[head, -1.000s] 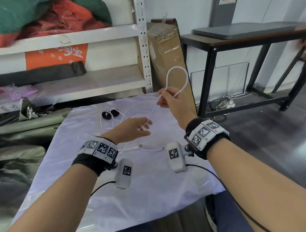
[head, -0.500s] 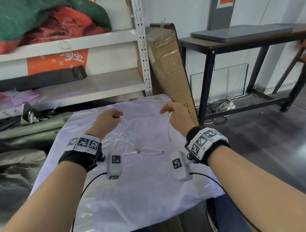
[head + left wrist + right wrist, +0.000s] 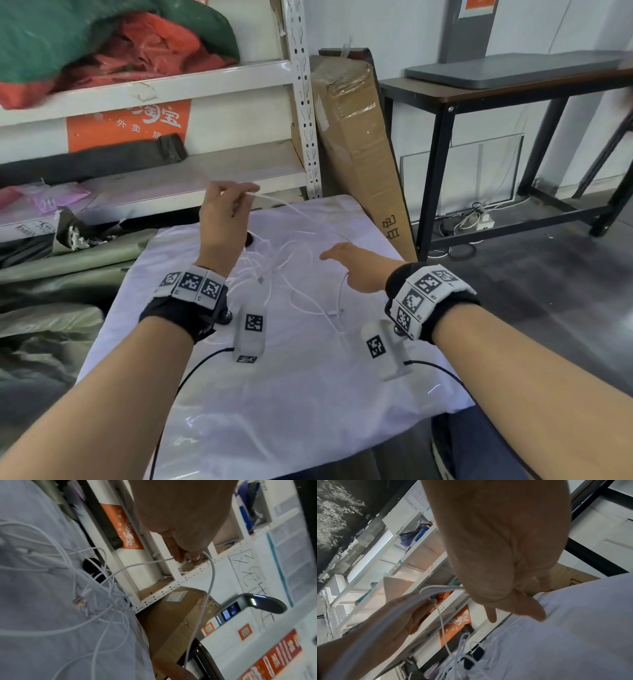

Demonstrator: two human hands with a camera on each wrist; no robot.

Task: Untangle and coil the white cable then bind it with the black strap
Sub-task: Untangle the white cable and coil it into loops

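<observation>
At eleven o'clock above the desk (image 3: 308, 404), left hand (image 3: 219, 222) pinches cable (image 3: 298, 260); right hand (image 3: 359, 270) pinches another strand. Best draw slack gently, avoiding tightened knots.

Two hands (image 3: 219, 219) (image 3: 359, 270), one tangled white cable (image 3: 291, 267), one cardboard box (image 3: 356, 144), one black-framed table (image 3: 479, 99)

surface: table under white cloth (image 3: 274, 394)
on cloth: tangled white cable (image 3: 294, 270), loose loops and a connector end in the middle of cloth
black strap (image 3: 249, 237): at cloth's far edge, just beyond the tangle, mostly hidden in head view
cable lifted strand: rises off cloth
</observation>
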